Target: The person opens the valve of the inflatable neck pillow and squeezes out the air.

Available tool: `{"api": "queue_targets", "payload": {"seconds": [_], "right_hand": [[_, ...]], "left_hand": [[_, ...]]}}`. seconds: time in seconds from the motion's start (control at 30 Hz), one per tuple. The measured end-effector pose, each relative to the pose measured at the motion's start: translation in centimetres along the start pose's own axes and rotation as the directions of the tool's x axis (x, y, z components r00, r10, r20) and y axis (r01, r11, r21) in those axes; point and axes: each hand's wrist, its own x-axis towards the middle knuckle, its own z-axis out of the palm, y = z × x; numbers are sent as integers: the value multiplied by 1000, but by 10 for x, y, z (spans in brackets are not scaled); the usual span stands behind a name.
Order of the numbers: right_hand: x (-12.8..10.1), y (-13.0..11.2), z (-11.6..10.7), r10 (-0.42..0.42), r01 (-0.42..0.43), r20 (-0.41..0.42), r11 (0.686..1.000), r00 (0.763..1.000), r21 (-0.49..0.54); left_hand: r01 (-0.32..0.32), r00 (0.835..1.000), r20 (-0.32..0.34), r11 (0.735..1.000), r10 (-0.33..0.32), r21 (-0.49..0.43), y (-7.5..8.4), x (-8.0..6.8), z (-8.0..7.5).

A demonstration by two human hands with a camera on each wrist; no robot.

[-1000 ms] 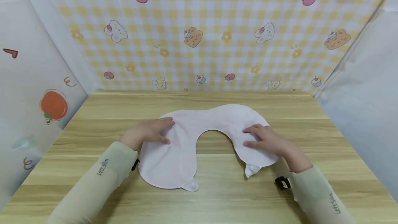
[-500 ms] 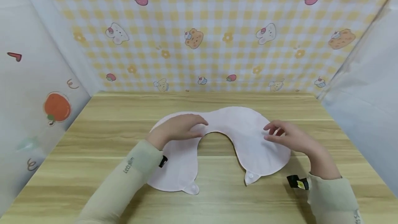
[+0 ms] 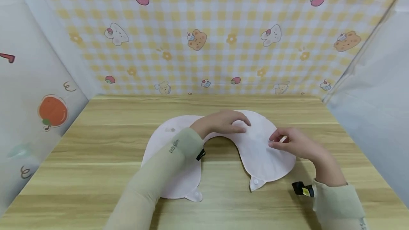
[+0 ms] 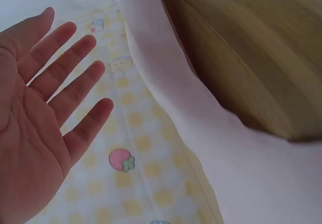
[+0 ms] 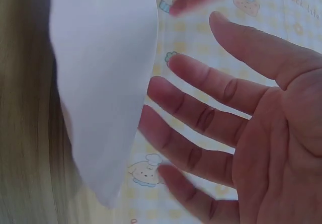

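Note:
A pale pink U-shaped bib [image 3: 258, 152] lies flat on the wooden table [image 3: 96, 173], its two snap tabs [image 3: 195, 196] pointing toward me. My left hand [image 3: 223, 122] reaches across and rests its straight fingers on the top middle of the bib. In the left wrist view that hand [image 4: 40, 113] is flat-palmed beside the bib's edge [image 4: 211, 128]. My right hand [image 3: 289, 144] hovers at the bib's right lobe with relaxed fingers. The right wrist view shows this hand [image 5: 236, 128] spread, holding nothing, next to the bib [image 5: 100, 68].
A yellow checked cartoon backdrop [image 3: 204, 34] closes the far side of the table. Pale walls stand on the left [image 3: 32, 98] and right [image 3: 377, 109]. Bare wood surrounds the bib on all sides.
My left hand has slid right across the bib, from its left lobe to the top middle. My right hand has lifted off the right lobe and moved toward its outer edge.

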Motion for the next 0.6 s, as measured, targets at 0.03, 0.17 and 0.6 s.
{"api": "queue_targets", "payload": {"seconds": [0.03, 0.17, 0.6], "right_hand": [[0, 0, 0, 0, 0, 0, 1000, 1000, -5], [0, -2, 0, 6, -6, -4, 1000, 1000, -12], [-1, -6, 4, 56, -58, -38, 997, 998, -52]], "left_hand": [[-2, 1000, 20, 1000, 2, 1, 1, 5, 1], [14, 994, 112, 1000, -11, -19, 5, 24, 4], [81, 953, 297, 994, -58, -66, 7, 63, 21]]}}
